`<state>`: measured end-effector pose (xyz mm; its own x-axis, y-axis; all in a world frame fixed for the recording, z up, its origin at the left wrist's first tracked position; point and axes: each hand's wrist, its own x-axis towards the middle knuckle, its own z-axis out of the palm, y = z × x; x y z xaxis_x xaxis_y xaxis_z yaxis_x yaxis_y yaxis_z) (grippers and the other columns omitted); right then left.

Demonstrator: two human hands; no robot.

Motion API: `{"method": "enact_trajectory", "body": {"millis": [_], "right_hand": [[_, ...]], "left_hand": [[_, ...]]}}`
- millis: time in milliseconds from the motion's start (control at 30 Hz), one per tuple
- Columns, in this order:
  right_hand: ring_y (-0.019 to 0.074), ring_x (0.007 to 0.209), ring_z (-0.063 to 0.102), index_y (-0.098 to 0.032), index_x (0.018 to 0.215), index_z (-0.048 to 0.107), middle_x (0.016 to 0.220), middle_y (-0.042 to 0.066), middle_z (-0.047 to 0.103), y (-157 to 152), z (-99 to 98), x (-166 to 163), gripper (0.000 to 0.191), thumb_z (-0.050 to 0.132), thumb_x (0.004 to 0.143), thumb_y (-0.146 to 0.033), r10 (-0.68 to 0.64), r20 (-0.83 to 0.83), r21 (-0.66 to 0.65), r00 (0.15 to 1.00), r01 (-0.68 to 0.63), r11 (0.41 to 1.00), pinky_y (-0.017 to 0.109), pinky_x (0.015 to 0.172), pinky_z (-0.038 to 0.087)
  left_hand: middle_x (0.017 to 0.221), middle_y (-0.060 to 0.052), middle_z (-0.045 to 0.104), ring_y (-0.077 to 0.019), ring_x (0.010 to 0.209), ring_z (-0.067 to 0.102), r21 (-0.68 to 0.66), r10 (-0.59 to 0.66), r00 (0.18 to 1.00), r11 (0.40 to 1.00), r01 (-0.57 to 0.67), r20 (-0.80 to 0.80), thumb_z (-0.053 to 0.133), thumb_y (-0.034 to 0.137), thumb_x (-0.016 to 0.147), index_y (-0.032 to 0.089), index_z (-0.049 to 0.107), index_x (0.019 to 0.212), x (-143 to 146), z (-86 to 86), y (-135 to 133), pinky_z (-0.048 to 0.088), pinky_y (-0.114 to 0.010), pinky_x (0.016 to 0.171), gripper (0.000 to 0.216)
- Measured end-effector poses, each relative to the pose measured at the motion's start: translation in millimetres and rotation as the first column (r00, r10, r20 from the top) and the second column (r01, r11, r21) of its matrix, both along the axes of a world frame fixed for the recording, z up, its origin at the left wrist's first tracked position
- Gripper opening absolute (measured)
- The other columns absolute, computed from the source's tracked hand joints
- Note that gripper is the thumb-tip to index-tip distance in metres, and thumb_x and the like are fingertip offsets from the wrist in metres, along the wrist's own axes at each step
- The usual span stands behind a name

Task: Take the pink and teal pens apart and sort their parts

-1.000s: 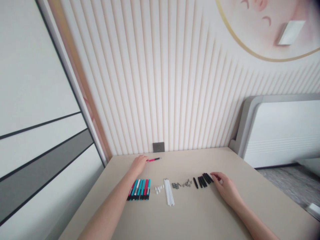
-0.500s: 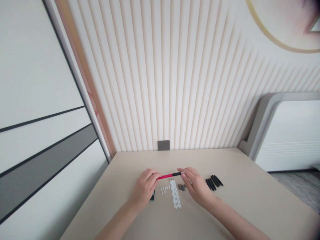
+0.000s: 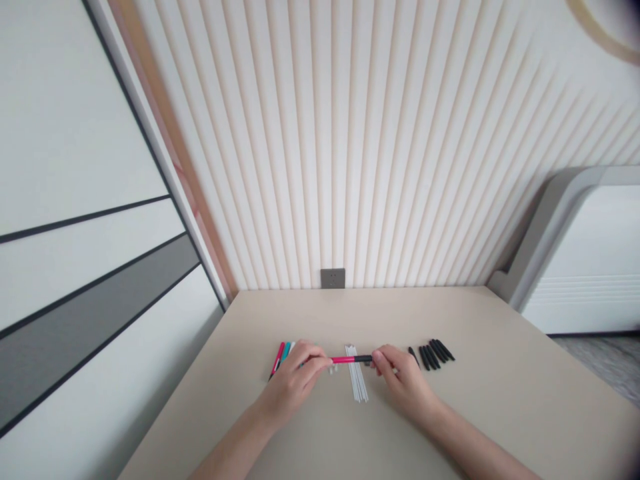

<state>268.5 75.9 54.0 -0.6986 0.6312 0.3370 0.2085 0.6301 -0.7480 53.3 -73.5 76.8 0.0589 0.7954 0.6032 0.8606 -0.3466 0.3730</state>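
Note:
A pen [image 3: 344,360] with a red barrel and a black front section is held level above the table. My left hand [image 3: 299,375] pinches its red end, while the fingers of my right hand [image 3: 399,375] are closed round the black end. Under the pen lie several thin white refills [image 3: 357,381] in a bundle. Small white pieces [image 3: 333,369] show just beside my left fingers, partly covered. Close to my right fingertips, some small dark pieces [image 3: 368,364] are mostly hidden.
Several black tapered pen parts [image 3: 437,353] lie right of my right hand. Red [image 3: 278,358] and teal [image 3: 285,351] pen barrels lie behind my left hand. The beige table [image 3: 320,440] meets a ribbed wall with a dark socket [image 3: 333,278].
The pen has gone from slanted to level. My right fingers have shifted on its black end, covering the grey tip. The camera view has shifted slightly, and the barrels at left now show.

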Motion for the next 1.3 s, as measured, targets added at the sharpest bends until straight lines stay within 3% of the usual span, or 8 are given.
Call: {"method": "enact_trajectory", "body": {"millis": [200, 367, 467, 567, 700, 867, 1100, 1300], "right_hand": [[0.0148, 0.062, 0.052, -0.018, 0.073, 0.061, 0.066, 0.002, 0.059, -3, -2.7, 1, 0.046, 0.035, 0.099, -0.044, -0.005, -0.048, -0.011, 0.999, 0.005, 1.0, 0.025, 0.058, 0.037], [0.0149, 0.063, 0.053, -0.018, 0.073, 0.061, 0.066, 0.002, 0.06, -3, 0.0, -1, 0.045, 0.037, 0.099, -0.045, -0.023, -0.076, -0.035, 0.997, 0.02, 0.999, 0.024, 0.059, 0.038], [0.0149, 0.063, 0.054, -0.018, 0.071, 0.06, 0.066, 0.002, 0.06, -2, -1.2, -2, 0.046, 0.036, 0.099, -0.046, -0.053, -0.112, -0.09, 0.992, 0.043, 0.995, 0.024, 0.057, 0.038], [0.0145, 0.061, 0.053, -0.018, 0.069, 0.057, 0.063, 0.002, 0.059, -1, -1.8, 0, 0.046, 0.036, 0.099, -0.045, -0.083, -0.147, -0.085, 0.986, 0.071, 0.994, 0.023, 0.056, 0.039], [0.0152, 0.062, 0.053, -0.019, 0.07, 0.058, 0.065, 0.002, 0.058, 0, 0.8, 4, 0.041, 0.038, 0.1, -0.039, -0.059, -0.175, 0.08, 0.983, 0.073, 0.994, 0.026, 0.059, 0.04], [0.0194, 0.076, 0.058, -0.022, 0.093, 0.063, 0.081, 0.006, 0.064, -1, 3.3, 5, 0.021, 0.046, 0.098, -0.032, 0.011, -0.176, 0.214, 0.984, 0.027, 0.977, 0.031, 0.069, 0.046], [0.0202, 0.084, 0.059, -0.021, 0.114, 0.059, 0.091, 0.008, 0.065, 0, 2.0, 5, 0.024, 0.046, 0.097, -0.032, 0.028, -0.155, 0.191, 0.987, 0.002, 0.982, 0.033, 0.075, 0.049], [0.02, 0.081, 0.059, -0.021, 0.099, 0.067, 0.083, 0.007, 0.065, 5, 2.1, 5, 0.031, 0.039, 0.1, -0.034, -0.004, -0.163, 0.153, 0.987, 0.029, 0.988, 0.032, 0.074, 0.047]], "left_hand": [[0.095, -0.007, 0.065, -0.0198, 0.089, 0.061, -0.12, 0.165, 0.921, 0.984, -0.13, 0.354, 0.059, 0.033, 0.091, 0.021, 0.066, 0.101, 1, 0.1, 2, 0.05, -0.03, 0.079, 0.018], [0.067, -0.002, 0.061, -0.0144, 0.062, 0.056, -0.298, 0.242, 0.696, 0.954, -0.043, 0.676, 0.061, 0.044, 0.087, 0.017, 0.068, 0.096, 8, -1.5, 4, 0.043, -0.022, 0.056, 0.03], [0.066, -0.002, 0.061, -0.0141, 0.062, 0.055, -0.311, 0.232, 0.58, 0.95, 0.038, 0.781, 0.064, 0.047, 0.083, 0.015, 0.068, 0.091, 15, 3.0, 5, 0.043, -0.023, 0.058, 0.034], [0.066, -0.002, 0.062, -0.0139, 0.062, 0.054, -0.308, 0.209, 0.543, 0.946, 0.098, 0.814, 0.063, 0.047, 0.083, 0.015, 0.066, 0.081, 22, 10.7, 4, 0.044, -0.024, 0.062, 0.032], [0.062, -0.002, 0.059, -0.0134, 0.06, 0.052, -0.324, 0.217, 0.527, 0.939, 0.119, 0.822, 0.061, 0.047, 0.085, 0.016, 0.059, 0.068, 25, 16.1, 4, 0.042, -0.024, 0.062, 0.036], [0.057, -0.001, 0.056, -0.0132, 0.056, 0.05, -0.342, 0.255, 0.518, 0.937, 0.078, 0.817, 0.056, 0.053, 0.087, 0.018, 0.053, 0.062, 20, 14.0, 7, 0.041, -0.024, 0.059, 0.043], [0.066, -0.001, 0.059, -0.0131, 0.057, 0.052, -0.342, 0.299, 0.462, 0.94, 0.009, 0.835, 0.063, 0.057, 0.079, 0.015, 0.064, 0.087, 21, 14.0, 9, 0.041, -0.024, 0.054, 0.043], [0.066, 0.0, 0.06, -0.0127, 0.058, 0.052, -0.317, 0.28, 0.455, 0.948, 0.005, 0.845, 0.066, 0.051, 0.08, 0.015, 0.065, 0.098, 17, 7.9, 9, 0.04, -0.023, 0.055, 0.041]]}}
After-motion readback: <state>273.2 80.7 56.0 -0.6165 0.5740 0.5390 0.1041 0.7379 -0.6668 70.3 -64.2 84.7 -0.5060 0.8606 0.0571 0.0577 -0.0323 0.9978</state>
